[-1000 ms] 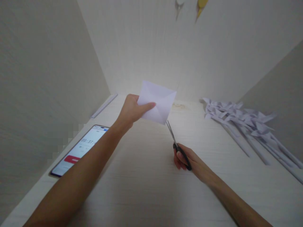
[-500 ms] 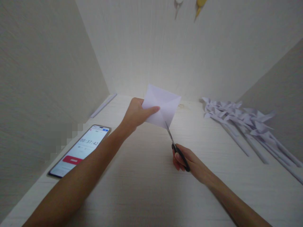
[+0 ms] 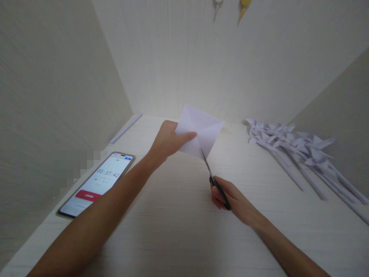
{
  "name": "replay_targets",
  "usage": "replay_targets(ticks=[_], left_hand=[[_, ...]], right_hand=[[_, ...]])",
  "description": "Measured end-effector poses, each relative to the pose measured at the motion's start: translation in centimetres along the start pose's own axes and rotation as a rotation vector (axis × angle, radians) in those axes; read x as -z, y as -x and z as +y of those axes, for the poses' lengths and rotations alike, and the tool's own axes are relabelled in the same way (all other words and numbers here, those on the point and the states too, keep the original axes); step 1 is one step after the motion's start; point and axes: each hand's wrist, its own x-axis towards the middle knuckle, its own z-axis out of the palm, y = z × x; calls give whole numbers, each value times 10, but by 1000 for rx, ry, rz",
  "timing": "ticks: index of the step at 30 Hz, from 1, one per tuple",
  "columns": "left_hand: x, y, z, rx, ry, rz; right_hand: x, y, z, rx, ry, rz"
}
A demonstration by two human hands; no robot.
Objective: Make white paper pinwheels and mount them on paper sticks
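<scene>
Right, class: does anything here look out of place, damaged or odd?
Nothing stands out. The left hand holds a creased paper square; the right hand has scissors at its lower corner. The phone and pinwheels lie aside.

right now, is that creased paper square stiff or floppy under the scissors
Probably light: the left hand pinches the paper square aloft by one edge. Its creases likely stiffen it; it looks flat where the scissors bite.

On the table (image 3: 178, 238), a phone (image 3: 96, 184) showing a timer lies left, paper pinwheels (image 3: 300, 152) piled right.
</scene>
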Motion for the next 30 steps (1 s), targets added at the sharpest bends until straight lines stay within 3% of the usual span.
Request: replay_targets(ticks=[30], left_hand=[[-2,2,1,2,62,9]], right_hand=[[0,-1,-11,23,-143,-31]])
